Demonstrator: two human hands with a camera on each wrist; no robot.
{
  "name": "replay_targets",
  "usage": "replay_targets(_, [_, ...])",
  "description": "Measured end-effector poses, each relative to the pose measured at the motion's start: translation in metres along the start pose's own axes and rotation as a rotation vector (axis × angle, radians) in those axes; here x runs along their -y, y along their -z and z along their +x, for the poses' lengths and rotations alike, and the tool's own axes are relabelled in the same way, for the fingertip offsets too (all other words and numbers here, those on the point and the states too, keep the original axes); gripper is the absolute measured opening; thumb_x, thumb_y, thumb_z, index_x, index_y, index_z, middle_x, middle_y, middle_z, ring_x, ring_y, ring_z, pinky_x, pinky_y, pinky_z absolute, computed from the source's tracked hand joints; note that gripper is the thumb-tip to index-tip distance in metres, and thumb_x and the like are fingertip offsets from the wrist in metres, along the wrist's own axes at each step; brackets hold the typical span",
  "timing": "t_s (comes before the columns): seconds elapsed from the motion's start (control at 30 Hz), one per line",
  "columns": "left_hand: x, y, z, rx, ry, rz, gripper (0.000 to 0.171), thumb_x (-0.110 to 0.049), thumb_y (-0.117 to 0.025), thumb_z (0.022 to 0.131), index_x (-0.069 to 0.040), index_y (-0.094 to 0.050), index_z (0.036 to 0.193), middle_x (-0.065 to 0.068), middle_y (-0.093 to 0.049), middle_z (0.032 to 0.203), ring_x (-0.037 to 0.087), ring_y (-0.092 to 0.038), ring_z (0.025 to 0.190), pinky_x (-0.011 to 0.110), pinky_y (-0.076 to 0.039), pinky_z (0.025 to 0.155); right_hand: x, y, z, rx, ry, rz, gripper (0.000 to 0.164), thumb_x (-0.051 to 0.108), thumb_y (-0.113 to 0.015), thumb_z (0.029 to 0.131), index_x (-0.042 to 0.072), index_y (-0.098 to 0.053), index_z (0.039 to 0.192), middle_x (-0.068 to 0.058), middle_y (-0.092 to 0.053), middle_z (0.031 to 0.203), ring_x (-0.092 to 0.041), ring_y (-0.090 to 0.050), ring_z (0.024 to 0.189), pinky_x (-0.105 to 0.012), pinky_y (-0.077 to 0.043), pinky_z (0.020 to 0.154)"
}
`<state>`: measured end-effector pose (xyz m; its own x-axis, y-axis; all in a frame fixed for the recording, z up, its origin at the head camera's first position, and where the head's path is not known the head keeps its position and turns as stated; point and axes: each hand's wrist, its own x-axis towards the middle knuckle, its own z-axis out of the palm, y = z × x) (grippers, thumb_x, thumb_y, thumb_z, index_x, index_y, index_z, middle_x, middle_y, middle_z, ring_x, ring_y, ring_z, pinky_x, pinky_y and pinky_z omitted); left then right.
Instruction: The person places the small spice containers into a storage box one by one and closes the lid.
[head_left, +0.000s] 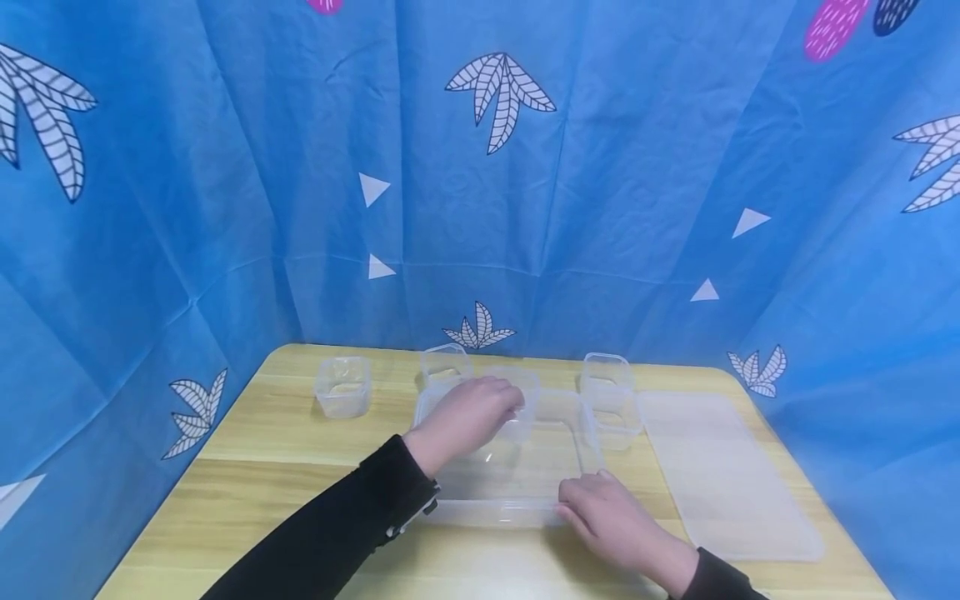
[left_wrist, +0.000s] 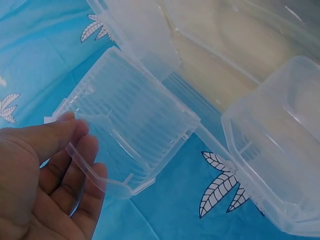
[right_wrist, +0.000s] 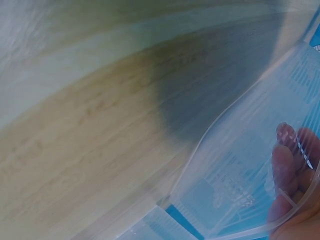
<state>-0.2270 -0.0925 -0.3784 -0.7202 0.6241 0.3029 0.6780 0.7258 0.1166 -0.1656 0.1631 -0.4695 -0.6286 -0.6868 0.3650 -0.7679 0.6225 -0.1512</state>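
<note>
We see the left hand [head_left: 463, 418] pinching the rim of a small clear container [left_wrist: 137, 120] over the far part of a large clear box [head_left: 495, 512], though we cannot tell whether the two touch. Our right hand [head_left: 621, 523] has its fingers curled round the box's near right corner, on the wood-grain surface [head_left: 255, 496]. Beyond the box to the left we find another small tub [head_left: 343, 400], and to its right a flat translucent sheet [head_left: 738, 479].
</note>
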Motion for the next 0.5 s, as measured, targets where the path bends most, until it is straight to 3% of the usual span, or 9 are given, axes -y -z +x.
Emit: replay_targets(0.5, [-0.010, -0.009, 0.012, 0.088, -0.013, -0.020, 0.005, -0.013, -0.068, 0.096, -0.016, -0.071, 0.098, -0.006, -0.068, 0.090, 0.011, -0.064, 0.086, 0.024, -0.054, 0.078, 0.001, 0.000, -0.001, -0.019, 0.009, 0.022, 0.030, 0.021, -0.069, 0.094, 0.029, -0.044, 0.080, 0.024, -0.029, 0.070, 0.005, -0.034, 0.064, -0.019, -0.031, 0.065])
